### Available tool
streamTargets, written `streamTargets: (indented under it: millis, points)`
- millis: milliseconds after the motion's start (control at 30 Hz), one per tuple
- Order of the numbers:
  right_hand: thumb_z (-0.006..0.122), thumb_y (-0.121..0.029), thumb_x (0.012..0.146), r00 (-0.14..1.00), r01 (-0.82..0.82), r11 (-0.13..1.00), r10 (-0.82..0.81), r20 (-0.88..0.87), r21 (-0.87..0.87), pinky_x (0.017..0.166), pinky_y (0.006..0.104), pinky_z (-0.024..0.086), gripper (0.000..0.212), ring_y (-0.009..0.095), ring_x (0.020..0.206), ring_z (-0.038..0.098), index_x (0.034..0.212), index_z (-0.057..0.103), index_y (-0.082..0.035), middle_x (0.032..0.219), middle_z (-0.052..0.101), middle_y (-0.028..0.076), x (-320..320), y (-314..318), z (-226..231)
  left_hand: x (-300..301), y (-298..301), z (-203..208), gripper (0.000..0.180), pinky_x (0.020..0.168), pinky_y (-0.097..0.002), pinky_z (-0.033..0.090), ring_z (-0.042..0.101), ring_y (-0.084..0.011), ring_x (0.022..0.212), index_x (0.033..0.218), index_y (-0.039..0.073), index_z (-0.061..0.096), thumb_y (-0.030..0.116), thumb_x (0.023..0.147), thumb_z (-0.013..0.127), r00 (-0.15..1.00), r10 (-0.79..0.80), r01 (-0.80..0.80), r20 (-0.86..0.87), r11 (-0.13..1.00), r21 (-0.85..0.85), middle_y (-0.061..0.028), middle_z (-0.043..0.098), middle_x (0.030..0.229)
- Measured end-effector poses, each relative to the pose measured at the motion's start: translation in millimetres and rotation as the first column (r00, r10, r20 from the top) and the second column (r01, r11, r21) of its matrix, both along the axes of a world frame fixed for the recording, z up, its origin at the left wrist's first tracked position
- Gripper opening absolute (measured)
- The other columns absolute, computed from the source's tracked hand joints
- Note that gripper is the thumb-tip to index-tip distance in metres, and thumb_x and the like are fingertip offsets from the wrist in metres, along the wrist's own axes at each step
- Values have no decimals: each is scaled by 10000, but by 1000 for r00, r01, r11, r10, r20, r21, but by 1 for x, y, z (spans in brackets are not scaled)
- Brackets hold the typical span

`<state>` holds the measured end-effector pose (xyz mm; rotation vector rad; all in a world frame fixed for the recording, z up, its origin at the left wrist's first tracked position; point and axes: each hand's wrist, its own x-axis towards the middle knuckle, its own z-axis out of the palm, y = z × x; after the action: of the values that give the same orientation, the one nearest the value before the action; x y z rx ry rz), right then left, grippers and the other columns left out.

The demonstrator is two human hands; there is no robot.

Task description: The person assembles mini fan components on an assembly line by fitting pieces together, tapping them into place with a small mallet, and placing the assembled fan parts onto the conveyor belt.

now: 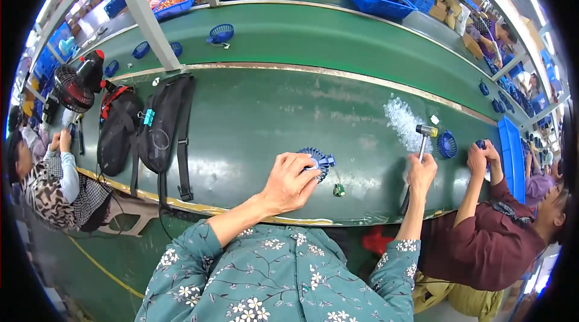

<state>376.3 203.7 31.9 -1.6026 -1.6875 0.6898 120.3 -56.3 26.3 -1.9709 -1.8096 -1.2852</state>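
My left hand (289, 180) is closed over a round dark-blue plastic housing (319, 162) with a slatted rim, on the green worktable. The fingers cover much of its face, and a short blue tab sticks out on its right side. Beside it lies a small green circuit board (339, 189) on thin wires. Farther right, my right hand (422, 172) grips a hammer (427, 131) by the handle. Its head, with a yellow end, points away from me. Just beyond the hammer spreads a pile of small clear plastic pieces (405, 120).
Another blue slatted housing (447, 145) and a co-worker's hands (484, 156) are at the right, near a blue tray (512, 156). Black bags (166, 123) and a black-red fan (75, 88) occupy the left. A green conveyor belt (338, 44) carrying housings runs beyond the table.
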Motion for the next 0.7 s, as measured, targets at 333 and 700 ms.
streamTargets:
  millis: [333,700]
  points:
    - [648,-93,898,823,-253,944,96,-560,-210,307,232,276,108,50,364,379,961,619,-11,717,613,34,-13,-35,25,2,2,2,277,877,-442,411,591,-284,1042,975,90,637,75,719,741,1000,-3,3,-6,1000,-12,-72,585,1023]
    - [674,-132,907,645,-518,799,131,-753,-304,312,206,258,177,25,373,339,981,624,20,777,631,48,-45,-75,41,3,-2,1,260,872,-442,415,588,-292,1029,956,84,646,73,715,741,1000,13,-13,-7,1000,-21,-83,596,1037]
